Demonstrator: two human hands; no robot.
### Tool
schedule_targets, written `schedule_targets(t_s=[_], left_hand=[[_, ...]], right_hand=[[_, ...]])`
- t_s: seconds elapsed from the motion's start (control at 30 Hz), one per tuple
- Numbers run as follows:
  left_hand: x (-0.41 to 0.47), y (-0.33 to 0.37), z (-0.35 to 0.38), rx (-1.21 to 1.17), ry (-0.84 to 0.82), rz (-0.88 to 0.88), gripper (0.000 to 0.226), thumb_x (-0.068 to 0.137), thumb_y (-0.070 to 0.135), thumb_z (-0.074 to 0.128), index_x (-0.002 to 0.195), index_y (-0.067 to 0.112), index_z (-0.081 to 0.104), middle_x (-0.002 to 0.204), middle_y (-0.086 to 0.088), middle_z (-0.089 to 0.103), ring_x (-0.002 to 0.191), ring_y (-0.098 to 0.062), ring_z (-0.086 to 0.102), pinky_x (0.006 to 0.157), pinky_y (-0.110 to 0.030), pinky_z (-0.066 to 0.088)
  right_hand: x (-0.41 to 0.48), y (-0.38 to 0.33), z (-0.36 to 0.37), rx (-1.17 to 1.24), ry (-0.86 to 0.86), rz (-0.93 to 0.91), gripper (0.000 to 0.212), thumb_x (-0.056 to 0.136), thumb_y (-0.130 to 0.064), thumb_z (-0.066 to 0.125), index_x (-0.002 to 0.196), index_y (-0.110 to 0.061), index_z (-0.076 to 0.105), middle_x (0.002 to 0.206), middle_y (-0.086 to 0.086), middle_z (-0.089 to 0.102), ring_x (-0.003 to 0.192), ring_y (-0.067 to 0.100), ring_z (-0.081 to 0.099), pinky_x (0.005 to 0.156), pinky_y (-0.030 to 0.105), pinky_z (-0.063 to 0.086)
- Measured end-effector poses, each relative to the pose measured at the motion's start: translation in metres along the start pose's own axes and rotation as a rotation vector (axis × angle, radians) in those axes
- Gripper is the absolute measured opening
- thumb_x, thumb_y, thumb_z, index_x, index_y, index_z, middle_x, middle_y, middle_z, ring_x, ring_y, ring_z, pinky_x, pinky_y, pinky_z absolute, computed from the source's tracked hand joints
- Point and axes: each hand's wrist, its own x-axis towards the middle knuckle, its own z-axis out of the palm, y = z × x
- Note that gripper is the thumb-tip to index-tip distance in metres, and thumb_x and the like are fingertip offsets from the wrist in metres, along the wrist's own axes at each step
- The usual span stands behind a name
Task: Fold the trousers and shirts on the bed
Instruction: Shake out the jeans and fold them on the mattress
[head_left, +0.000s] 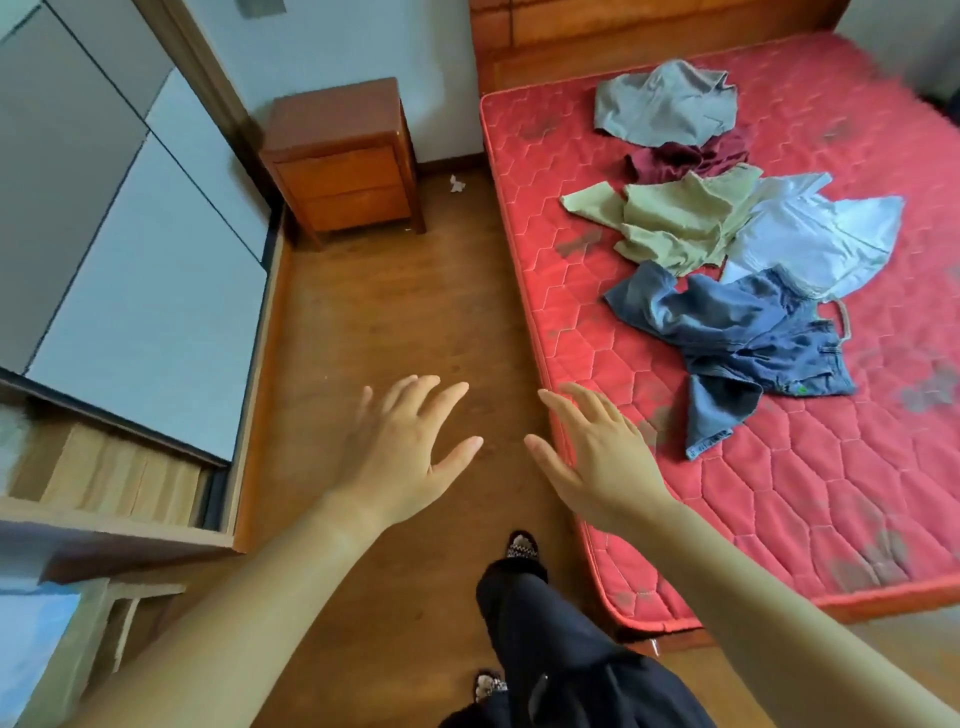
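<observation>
— Lying in a loose heap on the red quilted mattress (779, 493): what cloth is that?

— Five crumpled pieces. Blue denim trousers (737, 338) lie nearest the foot, with a stitched hem turned up. Behind them are a pale, smooth white shirt (815, 239), an olive-green garment (670, 223) with sharp creases, a dark maroon piece (685, 158) mostly buried, and a soft grey garment (667, 104) farthest up, toward the wooden headboard (623, 31).

— And the mattress itself?

— It is stitched in a honeycomb pattern, bare of sheets, with grey smudges here and there.

— The room?

— A brown wood-grain floor (395, 312), an orange-brown nightstand (343, 161) with two drawers beside the bed's head, and grey-panelled cupboards (104, 208) along the left wall. A small white scrap (457, 183) lies on the floor near the nightstand.

— Where are the hands?

— Both are stretched forward over the floor, palms down, fingers spread, grasping nothing. The left hand (410, 447) is well apart from the bed. The right hand (597, 447) hovers at the mattress edge, near the trouser hem but not touching it. Dark trouser legs and patterned slippers show below.
</observation>
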Motion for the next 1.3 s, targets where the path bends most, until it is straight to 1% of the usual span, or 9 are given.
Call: schedule_targets(t_s=[0.17,0.4,0.63,0.8,0.87,1.03,1.13,1.2,1.3], left_hand=[[0.104,0.01,0.001,0.019,-0.025,0.128,0.067,0.084,0.068,0.016,0.138,0.034,0.035,0.143,0.002,0.042,0.135,-0.017,0.032,0.109,-0.052,0.026],[0.255,0.063,-0.013,0.045,-0.067,0.377,0.07,0.082,0.07,0.015,0.14,0.035,0.032,0.143,0.003,0.04,0.136,-0.016,0.031,0.11,-0.051,0.023],[0.368,0.127,-0.008,-0.027,-0.096,0.594,0.058,0.088,0.061,0.035,0.139,0.033,0.036,0.14,0.006,0.043,0.132,-0.014,0.036,0.11,-0.047,0.024],[0.459,0.177,0.01,-0.025,-0.106,0.759,0.057,0.087,0.06,0.036,0.136,0.031,0.041,0.135,0.006,0.047,0.126,-0.015,0.04,0.104,-0.044,0.027],[0.497,0.196,0.023,-0.004,-0.13,0.823,0.061,0.084,0.062,0.031,0.136,0.032,0.041,0.134,0.005,0.048,0.125,-0.016,0.041,0.103,-0.041,0.031],[0.605,0.242,0.072,0.019,-0.244,0.969,0.055,0.088,0.058,0.039,0.136,0.03,0.041,0.131,0.003,0.049,0.121,-0.021,0.045,0.099,-0.041,0.037],[0.665,0.265,0.11,0.029,-0.264,1.033,0.055,0.089,0.057,0.037,0.134,0.027,0.043,0.122,0.001,0.053,0.115,-0.023,0.049,0.093,-0.041,0.042],[0.697,0.28,0.144,0.012,-0.267,1.026,0.053,0.089,0.055,0.037,0.131,0.025,0.047,0.119,-0.001,0.055,0.112,-0.025,0.052,0.09,-0.041,0.044],[0.725,0.308,0.208,-0.021,-0.404,0.93,0.048,0.091,0.05,0.041,0.131,0.023,0.046,0.124,-0.006,0.053,0.115,-0.028,0.05,0.091,-0.039,0.043]], right_hand=[[0.052,0.049,-0.018,0.024,0.094,0.173,0.06,0.089,-0.061,0.029,0.139,-0.027,0.037,0.147,-0.002,0.035,0.136,0.021,0.029,0.108,0.044,0.031],[0.108,0.116,-0.068,0.082,0.214,0.417,0.061,0.089,-0.058,0.033,0.14,-0.024,0.037,0.146,0.001,0.035,0.135,0.02,0.03,0.109,0.043,0.031],[0.133,0.179,-0.111,0.02,0.318,0.631,0.059,0.09,-0.053,0.039,0.14,-0.021,0.039,0.146,0.001,0.036,0.135,0.019,0.031,0.109,0.039,0.031],[0.148,0.231,-0.118,-0.013,0.356,0.834,0.056,0.091,-0.052,0.039,0.139,-0.022,0.04,0.144,-0.001,0.038,0.133,0.018,0.032,0.107,0.035,0.032],[0.163,0.253,-0.117,-0.019,0.367,0.904,0.056,0.091,-0.052,0.039,0.138,-0.023,0.041,0.143,-0.001,0.039,0.132,0.018,0.033,0.106,0.036,0.033],[0.22,0.32,-0.1,0.017,0.399,1.1,0.053,0.09,-0.049,0.043,0.134,-0.019,0.044,0.137,0.003,0.044,0.129,0.021,0.037,0.102,0.036,0.035],[0.254,0.371,-0.083,0.122,0.439,1.216,0.059,0.091,-0.047,0.046,0.141,-0.017,0.035,0.142,0.003,0.039,0.132,0.021,0.034,0.102,0.038,0.035],[0.271,0.413,-0.073,0.177,0.474,1.294,0.063,0.091,-0.047,0.046,0.145,-0.019,0.028,0.145,0.004,0.034,0.134,0.023,0.031,0.104,0.04,0.035],[0.287,0.478,-0.054,0.202,0.483,1.38,0.063,0.091,-0.048,0.046,0.145,-0.023,0.026,0.145,0.007,0.032,0.132,0.027,0.032,0.104,0.045,0.035]])
